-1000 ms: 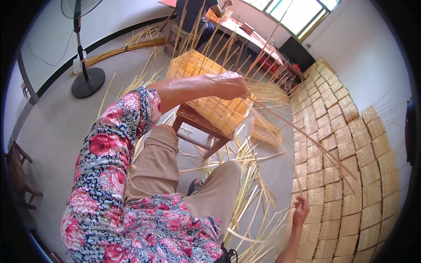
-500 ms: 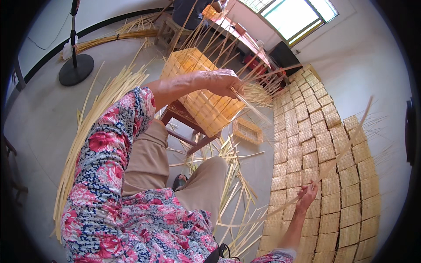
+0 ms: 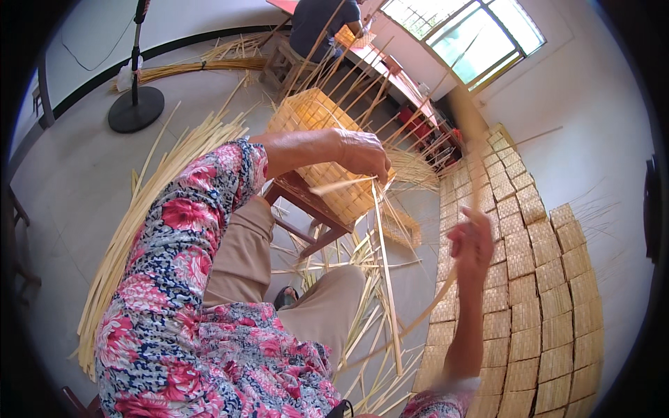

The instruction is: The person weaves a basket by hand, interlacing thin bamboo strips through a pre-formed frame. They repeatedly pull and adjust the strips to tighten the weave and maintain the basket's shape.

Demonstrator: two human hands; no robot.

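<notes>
A half-woven basket of flat yellowish strips point(image 3: 317, 111) rests tilted on a reddish-brown wooden stool point(image 3: 301, 193), long loose stakes sticking out from its far side. My left hand point(image 3: 364, 153) reaches across it, fingers pinched on thin strips at its right corner. Below those fingers a pale strip point(image 3: 384, 258) hangs toward the floor, and a short end points left. Raised at the right, my right hand point(image 3: 472, 244) is somewhat blurred, its fingers curled round a long flat bamboo strip point(image 3: 442, 296) that runs both above and below it.
Rows of woven square pieces point(image 3: 526, 306) cover the floor at right. A strip bundle point(image 3: 150, 216) lies at left, and a small woven frame point(image 3: 403, 230) beyond loose strips. A black round stand base point(image 3: 136, 109) is far left. Another person point(image 3: 313, 28) sits at the back table.
My right hand has moved up and inward, and its strip now stands steeper. The left hand has shifted slightly right and down at the basket corner, where a hanging strip now shows.
</notes>
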